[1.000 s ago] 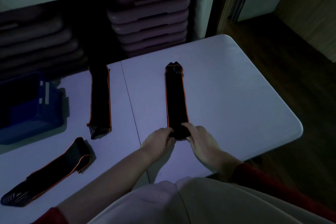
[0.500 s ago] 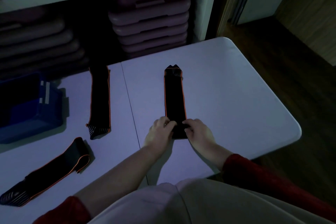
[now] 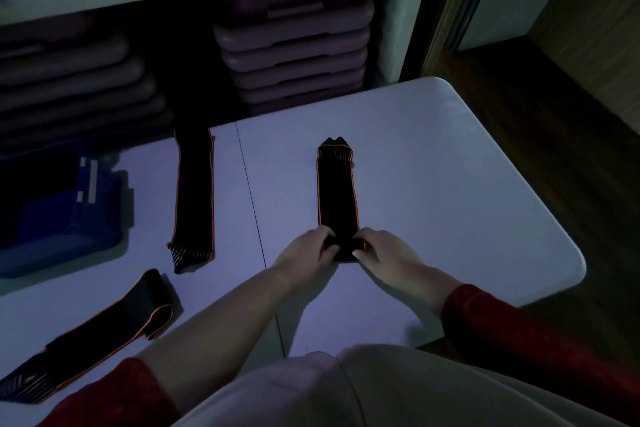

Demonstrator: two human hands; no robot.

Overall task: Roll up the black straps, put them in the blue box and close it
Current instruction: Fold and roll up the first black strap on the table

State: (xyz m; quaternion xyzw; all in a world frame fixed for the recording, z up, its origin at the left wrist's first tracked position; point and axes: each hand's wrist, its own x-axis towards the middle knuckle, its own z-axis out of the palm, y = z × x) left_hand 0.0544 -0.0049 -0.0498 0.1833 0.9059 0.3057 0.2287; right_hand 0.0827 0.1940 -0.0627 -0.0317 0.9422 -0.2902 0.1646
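A black strap with orange edging (image 3: pixel 336 191) lies lengthwise on the white table (image 3: pixel 450 184). Its near end is curled into a small roll. My left hand (image 3: pixel 306 251) and my right hand (image 3: pixel 382 251) both pinch that roll from either side. A second black strap (image 3: pixel 194 198) lies flat further left. A third strap (image 3: pixel 100 329) lies slanted at the lower left, its upper end folded over. The blue box (image 3: pixel 69 218) stands open at the table's left edge.
Behind the table a white shelf unit (image 3: pixel 405 21) holds stacks of purple step platforms (image 3: pixel 294 48). Dark wooden floor (image 3: pixel 554 135) lies to the right of the table's rounded corner. A seam runs down the table's middle.
Both hands have moved forward along the strap, rolling its near end further up. The flat part of the strap is shorter. The other straps and the box are unmoved.
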